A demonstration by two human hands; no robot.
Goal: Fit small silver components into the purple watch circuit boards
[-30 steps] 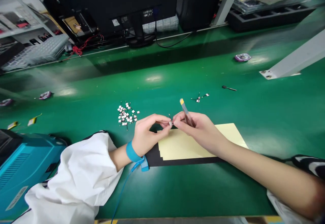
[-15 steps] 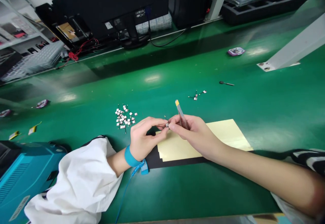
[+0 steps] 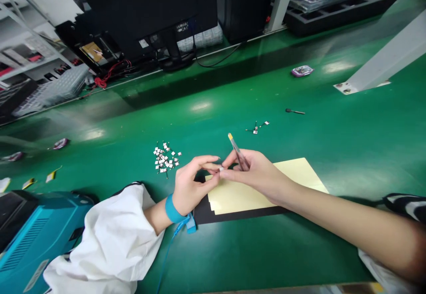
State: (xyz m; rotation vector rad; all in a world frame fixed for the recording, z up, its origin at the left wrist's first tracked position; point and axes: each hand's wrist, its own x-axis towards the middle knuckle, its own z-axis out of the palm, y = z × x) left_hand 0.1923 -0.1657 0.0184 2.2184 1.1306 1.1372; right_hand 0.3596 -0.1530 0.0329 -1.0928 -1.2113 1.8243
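Note:
My left hand (image 3: pixel 193 178), with a blue wrist strap (image 3: pixel 173 209) on it, pinches a small white part (image 3: pixel 221 168) between thumb and fingers. It resembles the pieces in the pile of small white parts with short dark leads (image 3: pixel 165 158) to the left. From the other side, the thumb and forefinger of my right hand (image 3: pixel 254 167) meet at the same part. That hand also grips metal tweezers (image 3: pixel 238 149), their yellow-tipped end pointing up. Its fingers hide the lower end of the tweezers. Beneath both hands lie yellow sheets (image 3: pixel 239 196) on a black mat (image 3: pixel 219 218).
Two or so more small parts (image 3: pixel 255 129) lie ahead to the right, near a small dark tool (image 3: pixel 294 111). A teal machine (image 3: pixel 43 232) stands at left. A monitor (image 3: pixel 143 14) is at the back, and a slanting white post (image 3: pixel 382 58) rises at right. A blue cord trails from the strap.
The view has shifted slightly. My fingers have turned the small part a little, and my left forefinger is straighter. The tweezers stay in my right hand.

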